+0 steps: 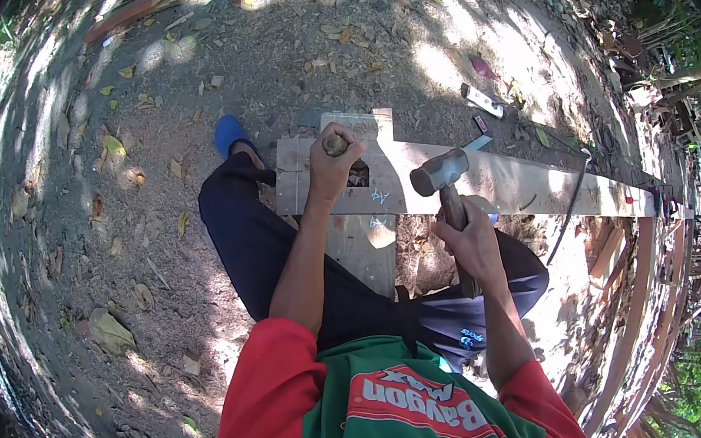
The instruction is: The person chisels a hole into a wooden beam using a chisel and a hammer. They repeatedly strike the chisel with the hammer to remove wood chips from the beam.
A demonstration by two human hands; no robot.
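Observation:
My left hand [328,163] grips the round wooden handle [335,143] of a tool, seen end-on and probably a chisel, over a square hole [358,178] in a wooden beam [503,178]. The tool's lower end is hidden. My right hand [472,241] is closed round the handle of a hammer [439,171], whose heavy metal head hangs over the beam, right of my left hand. Another board [358,244] lies beneath the beam, running toward my body between my legs. Chalk-like marks show on both pieces of wood.
A white-and-black tool [481,100] and a small red item [481,125] lie beyond the beam. A dark cable [566,214] crosses it at right. Long planks [652,322] lie at right. My foot in a blue shoe [230,136] rests on leaf-strewn dirt, with foliage along the right edge.

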